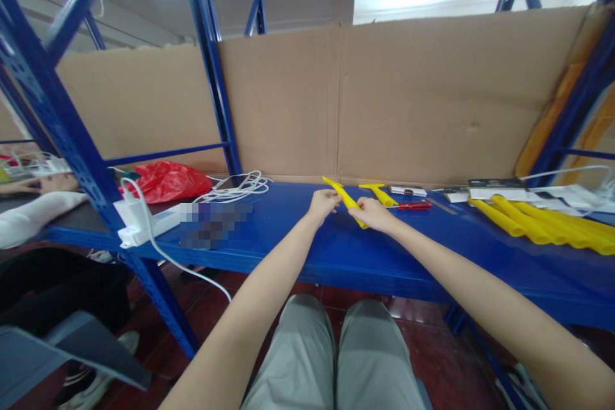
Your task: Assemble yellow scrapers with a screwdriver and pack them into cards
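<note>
In the head view, a yellow T-shaped tool (pixel 350 202) with a tube-like handle is held at a slant above the blue tabletop. My right hand (pixel 373 213) is closed around the lower part of its handle. Up by the crosspiece, my left hand (pixel 324 205) has its fingers pinched against the tool; the exact grip is partly hidden. Just beyond my right hand lies a second yellow T-shaped tool (pixel 383 195). A red-handled tool (pixel 415 205) rests beside it, its kind too small to tell.
Several yellow tubes (pixel 538 224) lie on the right of the blue table (pixel 461 262), near black-and-white boxes (pixel 497 190). A red plastic bag (pixel 168 182), coiled white cable (pixel 240 187) and power strip (pixel 166 221) are left. Cardboard (pixel 288 102) stands behind. Another person's sleeve (pixel 43 214) shows far left.
</note>
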A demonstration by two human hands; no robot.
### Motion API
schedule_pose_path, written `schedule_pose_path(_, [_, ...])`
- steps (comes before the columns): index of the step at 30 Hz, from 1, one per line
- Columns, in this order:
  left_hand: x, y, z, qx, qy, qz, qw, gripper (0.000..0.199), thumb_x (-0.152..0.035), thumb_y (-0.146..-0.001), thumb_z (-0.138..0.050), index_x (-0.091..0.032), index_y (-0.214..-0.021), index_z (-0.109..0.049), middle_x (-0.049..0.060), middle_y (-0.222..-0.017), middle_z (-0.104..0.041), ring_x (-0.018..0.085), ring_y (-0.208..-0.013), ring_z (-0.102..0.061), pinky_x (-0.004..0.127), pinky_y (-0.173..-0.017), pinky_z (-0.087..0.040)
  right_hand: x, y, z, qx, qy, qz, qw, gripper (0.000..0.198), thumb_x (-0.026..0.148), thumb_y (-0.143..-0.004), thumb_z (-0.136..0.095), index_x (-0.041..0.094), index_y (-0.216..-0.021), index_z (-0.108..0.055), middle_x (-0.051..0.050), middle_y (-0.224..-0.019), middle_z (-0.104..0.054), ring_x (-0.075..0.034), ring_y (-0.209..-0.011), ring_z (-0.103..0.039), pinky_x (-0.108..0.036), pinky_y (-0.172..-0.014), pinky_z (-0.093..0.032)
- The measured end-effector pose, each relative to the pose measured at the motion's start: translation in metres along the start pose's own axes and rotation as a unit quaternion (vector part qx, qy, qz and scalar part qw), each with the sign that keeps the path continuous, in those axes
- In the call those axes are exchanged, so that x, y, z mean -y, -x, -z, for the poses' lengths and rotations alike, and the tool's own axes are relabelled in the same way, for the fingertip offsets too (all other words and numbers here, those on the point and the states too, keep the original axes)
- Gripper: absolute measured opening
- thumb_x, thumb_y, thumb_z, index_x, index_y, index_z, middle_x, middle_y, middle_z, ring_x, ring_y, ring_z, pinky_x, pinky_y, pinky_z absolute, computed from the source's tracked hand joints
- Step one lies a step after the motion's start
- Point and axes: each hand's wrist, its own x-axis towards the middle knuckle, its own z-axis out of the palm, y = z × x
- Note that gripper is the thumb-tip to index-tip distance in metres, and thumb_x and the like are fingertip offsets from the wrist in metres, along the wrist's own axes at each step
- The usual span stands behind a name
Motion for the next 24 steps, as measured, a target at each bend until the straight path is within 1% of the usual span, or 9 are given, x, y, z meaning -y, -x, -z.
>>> schedule_pose_path(7, [0.005, -0.002, -0.003, 0.013, -0.05, 0.005, 0.999, 0.019, -0.009, -0.08, -0.065, -0.008, -0.099, -0.069, 0.007, -0.079, -0.069, 0.007, -0.056, -0.057, 0.013, -0.043, -0.041, 0.004, 0.004, 0.001, 0.013, 0.068, 0.002, 0.998, 0.023, 0.04, -0.079, -0.055, 0.018, -0.077, -0.059, -0.01, -0.078, -0.07, -0.021, -0.072, -0.064, -0.026, -0.053, -0.034])
schedule_pose_path(12, [0.01, -0.004, -0.003, 0.022, -0.059, -0.004, 0.998, 0.016, -0.007, -0.076, -0.068, -0.009, -0.092, -0.07, 0.002, -0.066, -0.064, 0.007, -0.051, -0.054, 0.014, -0.043, -0.039, 0.007, 0.008, 0.002, 0.027, 0.104, 0.009, 0.994, 0.023, 0.04, -0.079, -0.055, 0.018, -0.08, -0.06, -0.012, -0.083, -0.071, -0.025, -0.08, -0.066, -0.027, -0.054, -0.035])
schedule_pose_path(15, [0.011, -0.005, -0.004, 0.02, -0.056, -0.013, 0.998, 0.015, -0.007, -0.077, -0.067, -0.008, -0.092, -0.069, 0.001, -0.064, -0.062, 0.007, -0.052, -0.053, 0.014, -0.043, -0.039, 0.009, 0.01, 0.002, 0.024, 0.113, 0.013, 0.993, 0.024, 0.04, -0.079, -0.055, 0.017, -0.083, -0.061, -0.013, -0.084, -0.071, -0.026, -0.082, -0.066, -0.027, -0.055, -0.035])
schedule_pose_path(17, [0.011, -0.004, -0.004, 0.019, -0.058, -0.019, 0.998, 0.017, -0.007, -0.08, -0.064, -0.007, -0.095, -0.069, 0.002, -0.066, -0.062, 0.007, -0.053, -0.054, 0.014, -0.044, -0.04, 0.01, 0.01, 0.002, 0.021, 0.118, 0.015, 0.993, 0.025, 0.04, -0.079, -0.055, 0.017, -0.084, -0.061, -0.013, -0.084, -0.071, -0.026, -0.082, -0.066, -0.027, -0.055, -0.036])
schedule_pose_path(20, [0.009, -0.002, -0.004, 0.018, -0.051, -0.025, 0.998, 0.024, -0.008, -0.081, -0.062, -0.007, -0.105, -0.068, 0.002, -0.066, -0.063, 0.008, -0.054, -0.054, 0.014, -0.045, -0.04, 0.01, 0.01, 0.003, 0.018, 0.113, 0.012, 0.993, 0.026, 0.042, -0.077, -0.057, 0.017, -0.085, -0.061, -0.012, -0.084, -0.071, -0.026, -0.081, -0.066, -0.027, -0.056, -0.037])
schedule_pose_path(22, [0.008, 0.0, -0.004, 0.025, -0.036, -0.029, 0.999, 0.033, -0.009, -0.082, -0.062, -0.009, -0.116, -0.065, 0.0, -0.065, -0.062, 0.007, -0.054, -0.054, 0.014, -0.043, -0.039, 0.008, 0.008, 0.002, 0.024, 0.088, 0.011, 0.996, 0.028, 0.043, -0.076, -0.06, 0.017, -0.084, -0.061, -0.012, -0.084, -0.071, -0.025, -0.078, -0.066, -0.027, -0.056, -0.038])
schedule_pose_path(24, [0.006, 0.003, -0.005, 0.04, -0.02, -0.031, 0.999, 0.044, -0.011, -0.084, -0.062, -0.011, -0.128, -0.058, 0.0, -0.067, -0.063, 0.008, -0.056, -0.056, 0.013, -0.042, -0.038, 0.007, 0.007, 0.002, 0.035, 0.048, 0.02, 0.998, 0.026, 0.041, -0.076, -0.06, 0.016, -0.083, -0.061, -0.011, -0.085, -0.071, -0.023, -0.076, -0.066, -0.026, -0.057, -0.039])
